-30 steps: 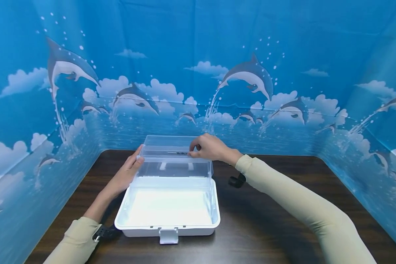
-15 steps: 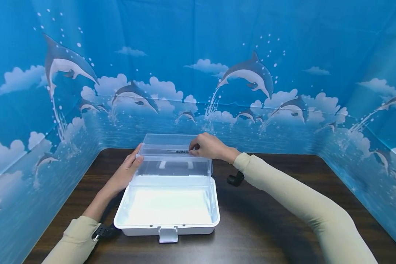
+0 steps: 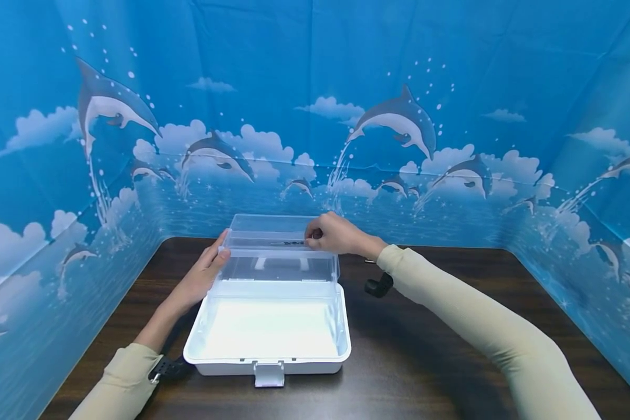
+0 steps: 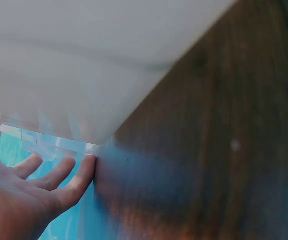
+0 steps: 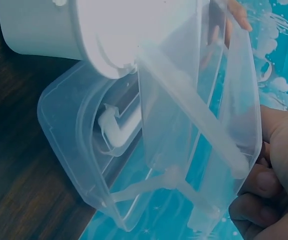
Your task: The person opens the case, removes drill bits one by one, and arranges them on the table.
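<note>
A white storage box stands with its lid back and clear trays raised behind its base. My left hand rests along the left side of the trays, thumb at the near corner. In the left wrist view its fingers are spread, tips at the tray edge. Over the upper tray's right part, my right hand has curled fingers and seems to pinch the end of a thin object. That object has a needle-like left end and a dark patterned part; its right end is hidden.
The transparent lid with a white handle hangs behind the base in the right wrist view. A white latch juts out at the box front. The dark wooden table ends at a blue dolphin-print curtain.
My right hand and the thin object have shifted slightly rightward over the tray. The left hand and the box hold their places; the whole view sways a little.
</note>
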Available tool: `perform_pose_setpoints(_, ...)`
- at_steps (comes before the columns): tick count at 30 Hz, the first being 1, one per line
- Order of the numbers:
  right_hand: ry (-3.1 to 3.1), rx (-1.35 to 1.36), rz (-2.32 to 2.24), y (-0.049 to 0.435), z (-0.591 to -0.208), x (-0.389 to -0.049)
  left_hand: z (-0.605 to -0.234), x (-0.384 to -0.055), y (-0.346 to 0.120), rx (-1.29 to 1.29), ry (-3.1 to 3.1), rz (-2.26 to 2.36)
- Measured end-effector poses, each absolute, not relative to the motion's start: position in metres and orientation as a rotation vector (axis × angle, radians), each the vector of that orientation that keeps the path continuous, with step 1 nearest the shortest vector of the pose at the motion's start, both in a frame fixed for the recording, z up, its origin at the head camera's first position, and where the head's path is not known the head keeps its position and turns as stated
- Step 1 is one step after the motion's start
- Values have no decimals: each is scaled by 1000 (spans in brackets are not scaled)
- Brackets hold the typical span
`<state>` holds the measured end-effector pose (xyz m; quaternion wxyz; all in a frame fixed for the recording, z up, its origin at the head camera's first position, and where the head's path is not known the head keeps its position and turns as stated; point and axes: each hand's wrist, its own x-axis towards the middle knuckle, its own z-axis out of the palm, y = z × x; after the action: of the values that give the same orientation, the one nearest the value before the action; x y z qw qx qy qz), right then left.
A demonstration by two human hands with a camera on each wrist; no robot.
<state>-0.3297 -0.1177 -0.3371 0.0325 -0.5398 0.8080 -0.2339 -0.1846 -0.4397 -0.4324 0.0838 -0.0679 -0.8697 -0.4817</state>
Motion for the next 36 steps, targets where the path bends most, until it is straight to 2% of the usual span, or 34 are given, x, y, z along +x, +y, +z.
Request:
perform_pose_setpoints(8,2506,-1639,-849,-98,-333,-336,-434,-188,-440,-218,-2595,-1419)
perform_pose_setpoints(18,2615,-1579,-997,-38,-334,-354,-433,-188,-440,-203,-2604,-1427)
perform_pose_setpoints(27,2770,-1457,-1042,22,-352,-365,-433,-182,-441,-186,-2599,-1411)
perform_pose_setpoints(36,2746,-1318,-972,58,-383,-378,-435,-182,-441,-180,-2610,-1426)
